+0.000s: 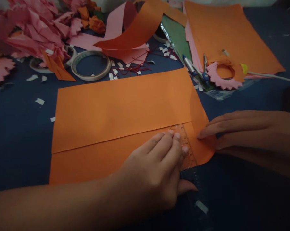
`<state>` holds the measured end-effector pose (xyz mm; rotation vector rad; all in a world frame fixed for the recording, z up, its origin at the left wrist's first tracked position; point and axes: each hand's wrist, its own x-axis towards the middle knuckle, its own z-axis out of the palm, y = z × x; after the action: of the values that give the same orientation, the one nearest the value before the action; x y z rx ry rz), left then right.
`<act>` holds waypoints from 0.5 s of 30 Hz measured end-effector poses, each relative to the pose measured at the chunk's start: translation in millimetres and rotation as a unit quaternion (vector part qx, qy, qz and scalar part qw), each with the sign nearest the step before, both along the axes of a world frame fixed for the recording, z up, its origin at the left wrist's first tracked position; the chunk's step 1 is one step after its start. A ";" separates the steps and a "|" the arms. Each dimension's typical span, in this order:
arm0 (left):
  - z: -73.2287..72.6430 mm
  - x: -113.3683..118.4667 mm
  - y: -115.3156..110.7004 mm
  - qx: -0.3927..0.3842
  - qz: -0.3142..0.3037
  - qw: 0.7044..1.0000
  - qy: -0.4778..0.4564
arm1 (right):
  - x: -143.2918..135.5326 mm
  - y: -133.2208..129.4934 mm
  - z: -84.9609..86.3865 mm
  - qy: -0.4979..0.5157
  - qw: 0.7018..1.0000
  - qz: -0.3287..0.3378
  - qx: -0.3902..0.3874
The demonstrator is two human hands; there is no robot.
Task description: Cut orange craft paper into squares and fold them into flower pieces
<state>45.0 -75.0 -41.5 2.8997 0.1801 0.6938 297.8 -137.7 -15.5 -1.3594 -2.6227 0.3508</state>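
A sheet of orange paper (pixel 121 106) lies in the middle, with a long straight edge or cut running across it. My left hand (pixel 159 166) presses a clear ruler (pixel 187 146) down on the paper near its right end, fingers together and the thumb below. The ruler extends past the paper's near edge. Beyond the ruler the paper's right end curves upward, and my right hand (pixel 236 130) holds that edge between its fingers and a thumb that is mostly hidden.
Across the back lie crumpled pink paper (pixel 36 29), a tape roll (pixel 90 65), curled strips (pixel 135 29), red thread (pixel 135 67), a compass (pixel 195 70), a scalloped pink ring (pixel 224 84) and stacked orange sheets (pixel 231 35). White scraps (pixel 201 207) dot the dark blue surface.
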 end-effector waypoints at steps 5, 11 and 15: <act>0.7 0.5 -0.4 0.002 0.002 1.000 -0.003 | -0.3 4.6 0.0 0.001 1.000 0.018 -0.012; -1.6 3.1 -2.1 -0.004 0.001 1.000 -0.002 | -9.7 28.2 10.8 -0.008 0.998 0.054 -0.032; -3.1 3.5 -1.5 -0.006 -0.004 1.000 -0.010 | -9.3 73.3 27.7 -0.030 0.996 0.075 -0.050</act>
<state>48.5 -76.4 -44.6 2.8790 0.1689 0.7183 288.5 -64.4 12.2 -1.2235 -2.7994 0.4751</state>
